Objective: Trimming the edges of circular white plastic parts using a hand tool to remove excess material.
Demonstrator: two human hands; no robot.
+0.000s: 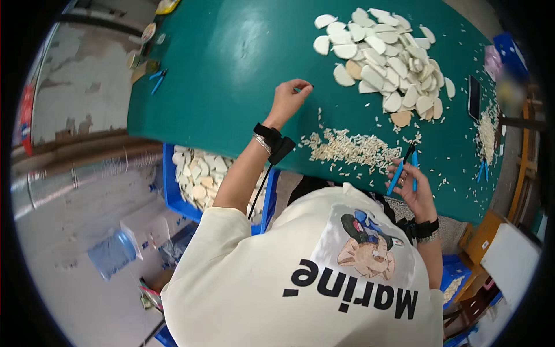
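Observation:
My right hand (pixel 421 194) grips a pair of blue-handled nippers (pixel 396 178), the dark jaws pointing away from me and the handles spread. Its tip is just above the right end of a strip of small cream-coloured scraps (pixel 352 149). Over the green table, left of a big heap of white half-moon pieces (pixel 393 63), is my left hand (pixel 289 104). Its thumb and forefinger are pinched together at a tiny dark spot that I cannot make out. A few tan pieces lie among the white ones.
A blue crate (pixel 191 211) of similar pieces stands below the table's near left edge. On the table (pixel 219 69) lie a phone (pixel 474 97), another scrap pile (pixel 487 136) and more blue-handled tools (pixel 158 81). Jars (pixel 134 61) stand at the far left edge.

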